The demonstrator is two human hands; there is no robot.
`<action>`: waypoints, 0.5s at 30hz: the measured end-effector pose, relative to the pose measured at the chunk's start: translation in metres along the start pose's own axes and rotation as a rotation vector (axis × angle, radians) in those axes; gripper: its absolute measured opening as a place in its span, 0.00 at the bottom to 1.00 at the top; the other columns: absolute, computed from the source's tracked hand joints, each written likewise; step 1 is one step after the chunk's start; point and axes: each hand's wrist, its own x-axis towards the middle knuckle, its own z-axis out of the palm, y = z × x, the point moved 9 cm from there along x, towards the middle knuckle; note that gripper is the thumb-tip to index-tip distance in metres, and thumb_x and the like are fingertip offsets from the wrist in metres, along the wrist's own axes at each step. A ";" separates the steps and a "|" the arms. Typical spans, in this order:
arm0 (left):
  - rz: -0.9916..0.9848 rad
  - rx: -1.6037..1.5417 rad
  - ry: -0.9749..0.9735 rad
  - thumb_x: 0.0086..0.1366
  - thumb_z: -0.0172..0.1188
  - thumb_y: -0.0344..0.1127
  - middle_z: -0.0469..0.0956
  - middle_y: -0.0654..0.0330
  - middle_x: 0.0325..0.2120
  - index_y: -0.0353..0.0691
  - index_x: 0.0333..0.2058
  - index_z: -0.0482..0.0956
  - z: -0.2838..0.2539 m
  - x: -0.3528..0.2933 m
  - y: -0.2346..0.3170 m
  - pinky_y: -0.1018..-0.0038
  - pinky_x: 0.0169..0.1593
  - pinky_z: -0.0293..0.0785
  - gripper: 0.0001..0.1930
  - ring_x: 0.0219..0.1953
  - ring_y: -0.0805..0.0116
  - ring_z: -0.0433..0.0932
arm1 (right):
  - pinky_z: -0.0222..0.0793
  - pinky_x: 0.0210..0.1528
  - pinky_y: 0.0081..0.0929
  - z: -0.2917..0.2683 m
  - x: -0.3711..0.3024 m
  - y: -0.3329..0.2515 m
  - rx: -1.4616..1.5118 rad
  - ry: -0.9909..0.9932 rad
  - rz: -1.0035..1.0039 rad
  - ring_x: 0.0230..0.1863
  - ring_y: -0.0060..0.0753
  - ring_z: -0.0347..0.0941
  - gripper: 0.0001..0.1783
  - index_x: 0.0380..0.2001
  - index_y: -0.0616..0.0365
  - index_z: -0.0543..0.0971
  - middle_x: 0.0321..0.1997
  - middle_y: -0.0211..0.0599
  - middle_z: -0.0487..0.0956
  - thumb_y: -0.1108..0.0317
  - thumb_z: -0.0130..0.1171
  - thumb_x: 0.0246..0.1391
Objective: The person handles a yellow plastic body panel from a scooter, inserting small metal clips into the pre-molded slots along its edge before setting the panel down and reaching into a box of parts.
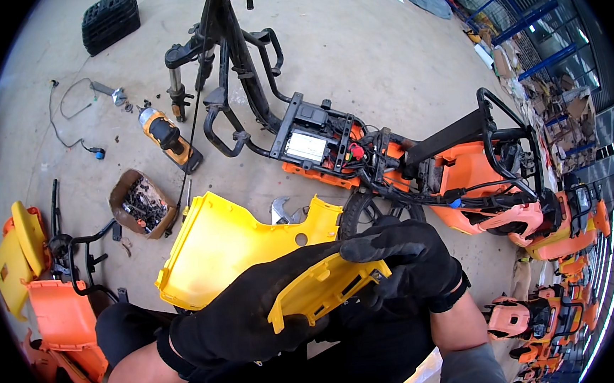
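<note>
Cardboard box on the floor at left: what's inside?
The cardboard box holds a jumble of small, mostly dark parts, too small to identify. Whatever lies beneath the top layer is covered.

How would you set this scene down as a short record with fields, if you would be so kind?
Left hand: black-gloved, holding the left part of a small yellow panel
Right hand: black-gloved, holding the same panel's right end
Just beyond the hands: larger yellow panel
To the left: open cardboard box containing small parts
Past the box: yellow-and-black power tool, on the floor
Ahead and right: scooter-like vehicle with exposed black frame, wiring and orange panels
Far left corner: black crate
</note>
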 end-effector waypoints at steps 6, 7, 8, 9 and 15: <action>0.025 0.168 -0.022 0.60 0.62 0.27 0.73 0.47 0.57 0.33 0.66 0.60 0.000 0.000 0.008 0.64 0.61 0.68 0.35 0.58 0.55 0.74 | 0.70 0.62 0.35 0.006 0.000 0.003 0.066 -0.084 0.043 0.60 0.36 0.74 0.33 0.57 0.62 0.76 0.57 0.42 0.79 0.65 0.72 0.46; 0.002 0.109 0.022 0.59 0.62 0.26 0.73 0.46 0.57 0.33 0.66 0.60 -0.004 0.001 0.006 0.64 0.61 0.68 0.36 0.58 0.55 0.74 | 0.72 0.60 0.33 0.003 0.001 0.005 0.070 -0.057 0.073 0.59 0.35 0.75 0.33 0.58 0.63 0.75 0.58 0.42 0.79 0.68 0.72 0.47; -0.021 0.049 0.065 0.58 0.62 0.24 0.72 0.46 0.57 0.32 0.66 0.59 -0.007 0.002 0.003 0.64 0.61 0.68 0.36 0.58 0.55 0.74 | 0.74 0.57 0.32 0.001 0.003 0.008 0.073 -0.030 0.103 0.57 0.33 0.77 0.33 0.58 0.63 0.75 0.58 0.42 0.79 0.71 0.71 0.47; -0.044 -0.008 0.107 0.58 0.61 0.23 0.72 0.46 0.57 0.32 0.66 0.59 -0.010 0.003 0.000 0.64 0.61 0.68 0.36 0.58 0.55 0.74 | 0.77 0.54 0.30 0.000 0.006 0.010 0.078 -0.002 0.130 0.55 0.32 0.78 0.33 0.59 0.64 0.74 0.58 0.42 0.78 0.73 0.70 0.48; 0.129 0.210 0.211 0.57 0.57 0.21 0.66 0.48 0.62 0.35 0.67 0.56 -0.014 0.007 0.012 0.65 0.65 0.65 0.38 0.63 0.56 0.69 | 0.79 0.45 0.30 -0.018 0.009 0.029 0.385 0.275 0.273 0.45 0.34 0.81 0.32 0.58 0.67 0.73 0.49 0.45 0.81 0.75 0.63 0.46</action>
